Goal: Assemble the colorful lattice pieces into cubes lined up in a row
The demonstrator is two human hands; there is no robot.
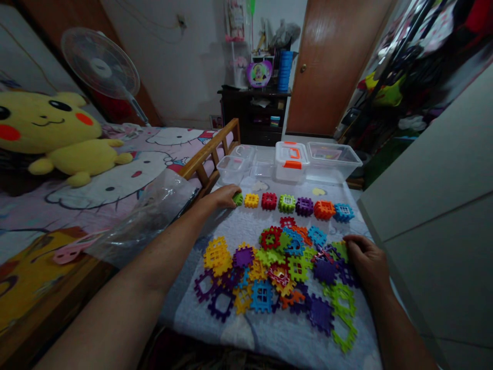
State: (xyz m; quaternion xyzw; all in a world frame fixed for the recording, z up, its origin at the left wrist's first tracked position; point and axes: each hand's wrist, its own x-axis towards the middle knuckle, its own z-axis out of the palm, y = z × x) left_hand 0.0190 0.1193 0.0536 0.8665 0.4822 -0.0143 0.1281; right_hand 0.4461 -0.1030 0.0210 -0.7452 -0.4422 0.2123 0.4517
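Observation:
My left hand (226, 196) reaches to the far left end of a row of block cubes, its fingers closed on a green block cube (238, 199). Along the row follow a yellow cube (251, 200), a red cube (269, 201), a green cube with a white window (287, 203), a purple cube (304, 206), an orange cube (324, 209) and a blue cube (343, 211). At the right edge of a loose pile of notched tiles, my right hand (367, 259) has curled fingers at the edge of a green tile (340, 250); its fingertips are partly hidden.
Behind the row stand clear plastic bins (333, 162) and a lidded box with orange latches (291, 162). A wooden bed rail (210, 154) borders the cloth-covered table (204, 329) on the left. A clear plastic bag (142, 216) lies by the rail. A white cabinet (435, 205) flanks the right.

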